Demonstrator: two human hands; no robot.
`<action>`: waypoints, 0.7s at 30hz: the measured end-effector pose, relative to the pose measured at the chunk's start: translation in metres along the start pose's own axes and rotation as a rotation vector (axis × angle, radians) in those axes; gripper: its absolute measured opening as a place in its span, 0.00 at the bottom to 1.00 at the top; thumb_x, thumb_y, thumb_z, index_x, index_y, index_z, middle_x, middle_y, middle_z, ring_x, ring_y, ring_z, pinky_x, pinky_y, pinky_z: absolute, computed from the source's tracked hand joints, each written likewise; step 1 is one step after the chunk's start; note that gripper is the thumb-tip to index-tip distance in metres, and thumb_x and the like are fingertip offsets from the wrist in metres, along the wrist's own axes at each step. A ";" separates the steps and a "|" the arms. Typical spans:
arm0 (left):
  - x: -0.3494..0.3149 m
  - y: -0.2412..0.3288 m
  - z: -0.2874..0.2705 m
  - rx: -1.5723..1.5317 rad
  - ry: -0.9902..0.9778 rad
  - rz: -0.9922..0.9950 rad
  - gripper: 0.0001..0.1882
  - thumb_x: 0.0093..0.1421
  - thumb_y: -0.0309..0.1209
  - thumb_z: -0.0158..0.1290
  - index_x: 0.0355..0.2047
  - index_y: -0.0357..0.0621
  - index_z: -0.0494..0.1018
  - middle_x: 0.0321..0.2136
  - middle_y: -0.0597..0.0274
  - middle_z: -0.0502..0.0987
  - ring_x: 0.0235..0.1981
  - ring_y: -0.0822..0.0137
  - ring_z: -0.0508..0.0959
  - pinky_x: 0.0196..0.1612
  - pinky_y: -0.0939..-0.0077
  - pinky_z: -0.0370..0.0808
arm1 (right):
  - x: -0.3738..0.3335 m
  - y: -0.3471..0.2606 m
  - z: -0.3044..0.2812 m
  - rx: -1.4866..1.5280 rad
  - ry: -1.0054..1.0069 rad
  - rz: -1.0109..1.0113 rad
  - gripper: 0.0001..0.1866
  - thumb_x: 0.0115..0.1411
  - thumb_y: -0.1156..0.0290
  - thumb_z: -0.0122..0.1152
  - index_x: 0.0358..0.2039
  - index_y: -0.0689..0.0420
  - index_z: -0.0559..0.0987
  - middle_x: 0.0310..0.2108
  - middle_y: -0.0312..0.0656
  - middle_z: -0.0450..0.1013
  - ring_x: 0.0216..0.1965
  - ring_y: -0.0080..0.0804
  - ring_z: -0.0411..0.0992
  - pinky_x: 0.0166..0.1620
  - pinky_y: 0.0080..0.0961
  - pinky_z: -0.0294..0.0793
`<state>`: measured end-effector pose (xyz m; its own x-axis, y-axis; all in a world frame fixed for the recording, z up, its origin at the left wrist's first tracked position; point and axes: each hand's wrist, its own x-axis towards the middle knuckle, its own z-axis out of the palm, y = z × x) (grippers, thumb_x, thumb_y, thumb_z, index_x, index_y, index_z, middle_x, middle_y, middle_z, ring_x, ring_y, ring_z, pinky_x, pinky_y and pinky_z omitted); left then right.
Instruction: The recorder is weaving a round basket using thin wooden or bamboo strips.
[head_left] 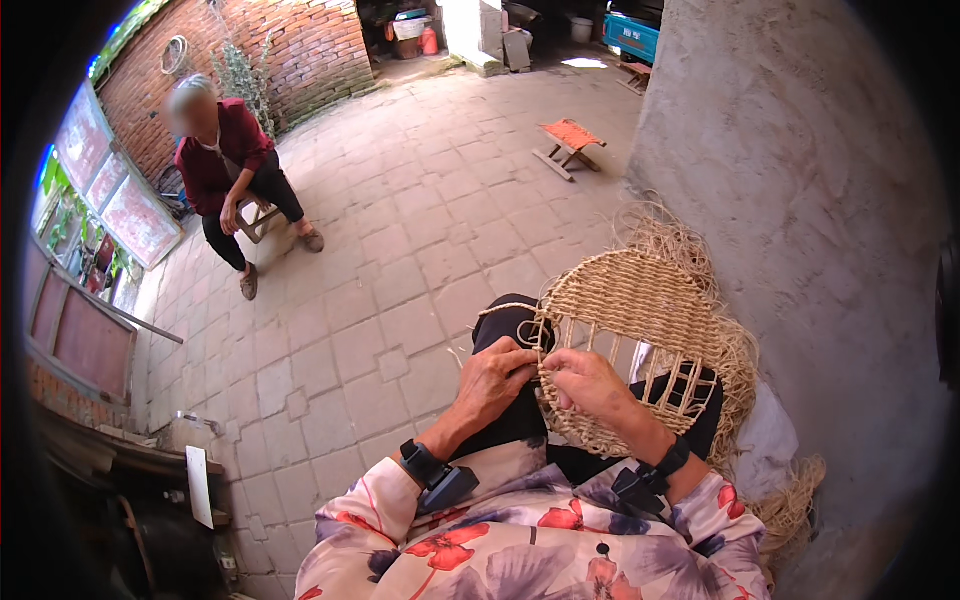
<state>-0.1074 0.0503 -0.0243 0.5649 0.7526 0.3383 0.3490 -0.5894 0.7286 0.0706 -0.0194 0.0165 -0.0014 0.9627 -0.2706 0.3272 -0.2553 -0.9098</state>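
Observation:
Across my lap rests a round woven straw mat, tightly woven at its far part and with open gaps between bare cords across the middle. My left hand is closed at the mat's left edge, thumb and fingers pinched on the straw cord there. Close beside it, my right hand is over the left part of the mat, its fingers curled in at the same edge. Loops of loose straw cord stick out past the rim above my hands. What lies between my right fingertips is hidden.
Loose straw strands pile up along the mat's right side, by a rough grey wall. A person sits on a low stool at the far left. An orange-topped folding stool stands ahead on the paved floor.

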 end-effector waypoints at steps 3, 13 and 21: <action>0.002 -0.001 -0.003 -0.034 -0.045 -0.011 0.08 0.55 0.28 0.60 0.37 0.43 0.81 0.30 0.58 0.76 0.31 0.56 0.78 0.34 0.67 0.74 | 0.002 0.000 -0.001 0.009 -0.015 -0.002 0.15 0.60 0.72 0.50 0.44 0.62 0.78 0.17 0.34 0.71 0.17 0.18 0.67 0.21 0.18 0.66; 0.022 -0.020 -0.050 -0.764 -0.578 -0.500 0.12 0.64 0.33 0.47 0.24 0.42 0.70 0.19 0.72 0.64 0.18 0.79 0.62 0.19 0.82 0.57 | -0.009 -0.011 -0.006 0.084 0.169 -0.064 0.12 0.62 0.73 0.55 0.45 0.61 0.79 0.17 0.32 0.71 0.18 0.17 0.67 0.22 0.16 0.67; 0.046 -0.009 -0.154 -1.176 -0.393 -0.251 0.15 0.69 0.38 0.45 0.30 0.43 0.70 0.19 0.70 0.64 0.16 0.82 0.56 0.18 0.85 0.51 | 0.029 -0.026 0.022 -0.289 0.059 -0.680 0.09 0.62 0.69 0.57 0.40 0.60 0.76 0.27 0.39 0.72 0.26 0.22 0.72 0.29 0.20 0.71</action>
<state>-0.1998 0.1354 0.0761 0.8336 0.5489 0.0620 -0.2812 0.3249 0.9030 0.0408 0.0127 0.0252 -0.2445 0.9049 0.3483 0.5079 0.4255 -0.7490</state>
